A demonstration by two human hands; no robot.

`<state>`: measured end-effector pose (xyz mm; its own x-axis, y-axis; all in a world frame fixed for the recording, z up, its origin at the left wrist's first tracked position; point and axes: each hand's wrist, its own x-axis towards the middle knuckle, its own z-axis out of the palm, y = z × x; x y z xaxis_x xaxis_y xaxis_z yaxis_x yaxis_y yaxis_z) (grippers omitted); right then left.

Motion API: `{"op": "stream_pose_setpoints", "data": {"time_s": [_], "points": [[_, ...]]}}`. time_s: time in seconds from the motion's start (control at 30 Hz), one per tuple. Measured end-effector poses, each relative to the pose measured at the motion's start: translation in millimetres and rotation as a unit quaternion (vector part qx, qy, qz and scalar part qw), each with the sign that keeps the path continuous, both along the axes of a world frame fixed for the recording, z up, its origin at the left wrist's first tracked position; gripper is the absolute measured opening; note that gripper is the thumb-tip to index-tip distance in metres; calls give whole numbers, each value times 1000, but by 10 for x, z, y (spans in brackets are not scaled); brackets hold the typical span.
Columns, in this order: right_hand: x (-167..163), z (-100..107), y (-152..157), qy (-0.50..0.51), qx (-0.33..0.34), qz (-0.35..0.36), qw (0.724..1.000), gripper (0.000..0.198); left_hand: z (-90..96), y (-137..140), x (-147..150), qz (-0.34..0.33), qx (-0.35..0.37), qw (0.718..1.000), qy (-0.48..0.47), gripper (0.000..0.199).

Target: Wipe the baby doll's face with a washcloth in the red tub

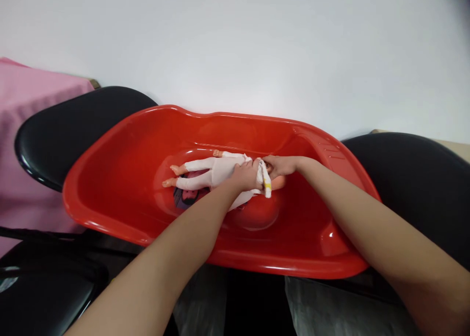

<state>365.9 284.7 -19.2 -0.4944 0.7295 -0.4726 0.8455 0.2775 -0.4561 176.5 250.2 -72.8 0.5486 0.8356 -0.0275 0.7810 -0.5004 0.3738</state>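
Red plastic forms the baby tub (121, 189), which rests across two black chairs (69, 130), with a pink cloth (33, 125) draped at the far left and a white wall behind. On the tub floor lies a doll (205, 172) in a pale suit, stretched sideways with its bare feet pointing left and its head to the right. The left hand (246, 175) is closed over the doll's chest, gripping the white fabric (265, 178) bunched near the neck. The right hand (281, 165) cups the doll's head from the far side, fingers curled around it, touching the left hand's fingertips.
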Motion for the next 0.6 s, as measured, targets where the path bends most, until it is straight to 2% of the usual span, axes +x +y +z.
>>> {"op": "stream_pose_setpoints", "data": {"time_s": [0.13, 0.3, 0.4, 0.5, 0.6], "points": [[-4, 16, -8, 9, 7, -2, 1000, 81, 40, 20, -27, -6, -13, 999, -33, 103], [14, 10, -9, -3, 12, -12, 1000, 80, 90, 71, -107, -19, -11, 998, -57, 67], [27, -5, 2, -16, 16, -10, 1000, 81, 38, 95, -130, -10, -3, 999, -47, 56], [27, -4, 7, -22, 15, -2, 1000, 81, -26, 91, -105, 9, 29, 999, -35, 33], [19, 11, -1, -23, 13, -1, 1000, 78, -27, 72, -69, 27, 45, 999, -14, 29]]}}
